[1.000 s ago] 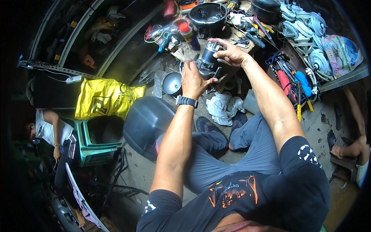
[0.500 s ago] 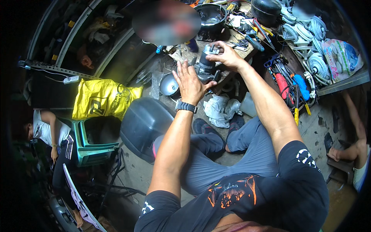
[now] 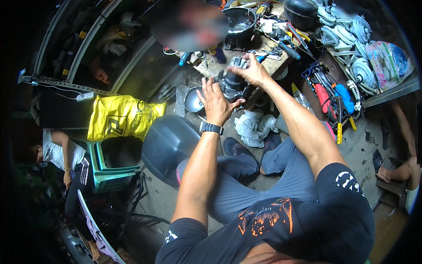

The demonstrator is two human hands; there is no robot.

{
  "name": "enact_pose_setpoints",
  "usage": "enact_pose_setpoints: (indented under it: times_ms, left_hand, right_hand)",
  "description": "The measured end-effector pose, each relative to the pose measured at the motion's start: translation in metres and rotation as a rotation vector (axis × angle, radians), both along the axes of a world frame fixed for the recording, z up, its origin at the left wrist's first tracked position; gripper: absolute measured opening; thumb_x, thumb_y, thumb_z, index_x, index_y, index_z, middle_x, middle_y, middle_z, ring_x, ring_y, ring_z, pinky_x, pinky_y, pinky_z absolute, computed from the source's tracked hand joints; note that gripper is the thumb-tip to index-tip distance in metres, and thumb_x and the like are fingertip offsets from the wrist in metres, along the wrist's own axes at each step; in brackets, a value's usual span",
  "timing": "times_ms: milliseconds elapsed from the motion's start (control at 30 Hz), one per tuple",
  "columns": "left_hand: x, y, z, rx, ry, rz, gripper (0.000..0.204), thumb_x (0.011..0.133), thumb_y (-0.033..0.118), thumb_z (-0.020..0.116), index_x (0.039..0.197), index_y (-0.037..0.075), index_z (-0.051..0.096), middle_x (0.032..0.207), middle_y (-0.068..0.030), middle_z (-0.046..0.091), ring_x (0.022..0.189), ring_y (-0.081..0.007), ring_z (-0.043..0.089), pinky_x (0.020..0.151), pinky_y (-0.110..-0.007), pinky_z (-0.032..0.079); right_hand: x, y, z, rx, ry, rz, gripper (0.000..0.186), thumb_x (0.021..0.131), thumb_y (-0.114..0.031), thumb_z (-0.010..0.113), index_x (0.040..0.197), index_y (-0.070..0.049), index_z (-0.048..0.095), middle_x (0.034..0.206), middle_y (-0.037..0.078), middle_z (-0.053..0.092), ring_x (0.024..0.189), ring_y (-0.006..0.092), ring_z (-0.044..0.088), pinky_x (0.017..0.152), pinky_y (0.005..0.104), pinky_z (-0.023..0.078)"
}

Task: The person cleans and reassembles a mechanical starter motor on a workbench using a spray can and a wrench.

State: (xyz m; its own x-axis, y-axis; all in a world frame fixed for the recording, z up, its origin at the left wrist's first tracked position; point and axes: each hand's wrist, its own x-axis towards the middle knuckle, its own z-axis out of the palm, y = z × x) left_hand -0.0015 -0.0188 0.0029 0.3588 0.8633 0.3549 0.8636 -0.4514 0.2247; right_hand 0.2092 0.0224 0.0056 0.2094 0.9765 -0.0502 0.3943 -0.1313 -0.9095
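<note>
A dark cylindrical motor-like part (image 3: pixel 233 84) with a grey metal top stands upright at the near edge of the wooden workbench (image 3: pixel 276 67). Around its upper end, the thumb and fingers of my right hand (image 3: pixel 256 72) are closed. My left hand (image 3: pixel 216 107) is spread beside the part's lower left side, its thumb pointing toward the base; whether it touches is unclear. Just left of that hand lies a shiny round metal bowl-like piece (image 3: pixel 193 100). The underside of the part is hidden.
Hand tools, including a blue-handled screwdriver (image 3: pixel 289 50), and a black round housing (image 3: pixel 240 22) crowd the bench. At right are a tool bin (image 3: pixel 323 90) and several grey wheel-like parts (image 3: pixel 345 36). A yellow bag (image 3: pixel 115 118), green chairs (image 3: pixel 113 178) and a seated person (image 3: pixel 66 149) are at left.
My right hand has come slightly nearer and to the left, with the dark part sitting lower between my hands. My left hand stays spread. The whole view has shifted a little.
</note>
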Motion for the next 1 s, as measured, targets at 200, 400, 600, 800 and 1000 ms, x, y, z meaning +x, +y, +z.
enact_pose_setpoints:
  times_ms: [200, 400, 600, 800, 1000]
  left_hand:
    - [0.003, 0.0, 0.001, 0.009, -0.036, -0.043, 0.117, 0.059, 0.07, 0.089, 0.137, -0.005, 0.046, 0.15, -0.0231, 0.046, 0.151, -0.0426, 0.031, 0.121, -0.066, 0.019]
    - [0.004, 0.002, 0.003, -0.017, -0.018, -0.016, 0.122, 0.059, 0.071, 0.089, 0.142, -0.007, 0.044, 0.149, -0.0252, 0.048, 0.149, -0.0418, 0.035, 0.12, -0.065, 0.022]
    - [0.008, 0.001, 0.012, -0.048, -0.024, -0.012, 0.123, 0.059, 0.07, 0.09, 0.142, -0.008, 0.044, 0.147, -0.0262, 0.049, 0.146, -0.0414, 0.039, 0.12, -0.064, 0.024]
    - [0.011, 0.014, 0.017, -0.165, -0.17, -0.015, 0.122, 0.058, 0.069, 0.091, 0.138, -0.012, 0.046, 0.14, -0.0302, 0.051, 0.133, -0.0412, 0.051, 0.114, -0.052, 0.04]
    - [0.013, 0.008, 0.049, -0.379, -0.314, 0.123, 0.099, 0.061, 0.056, 0.096, 0.123, -0.012, 0.06, 0.119, -0.03, 0.068, 0.113, -0.0388, 0.069, 0.096, -0.045, 0.055]
  right_hand:
    - [0.01, 0.001, -0.005, 0.141, 0.646, 0.351, 0.102, 0.073, -0.023, 0.096, 0.156, -0.008, 0.038, 0.137, 0.014, 0.061, 0.127, 0.0249, 0.058, 0.11, 0.0398, 0.047]
    - [-0.019, 0.003, 0.0, -0.01, 0.176, -0.082, 0.121, 0.063, -0.059, 0.096, 0.151, -0.001, 0.037, 0.132, 0.024, 0.064, 0.121, 0.0306, 0.064, 0.105, 0.0402, 0.051]
    - [0.004, 0.001, 0.004, 0.084, 0.456, 0.169, 0.113, 0.069, -0.055, 0.094, 0.151, -0.002, 0.038, 0.136, 0.023, 0.06, 0.126, 0.0304, 0.06, 0.108, 0.0414, 0.048]
    - [-0.005, 0.022, -0.008, -0.056, 0.482, -0.027, 0.106, 0.079, -0.059, 0.086, 0.153, -0.004, 0.035, 0.143, 0.024, 0.056, 0.132, 0.0334, 0.055, 0.109, 0.0448, 0.045]
    - [0.01, 0.016, 0.001, -0.056, 0.848, 0.38, 0.084, 0.088, 0.002, 0.074, 0.16, -0.014, 0.035, 0.146, 0.015, 0.054, 0.128, 0.0234, 0.056, 0.106, 0.039, 0.049]
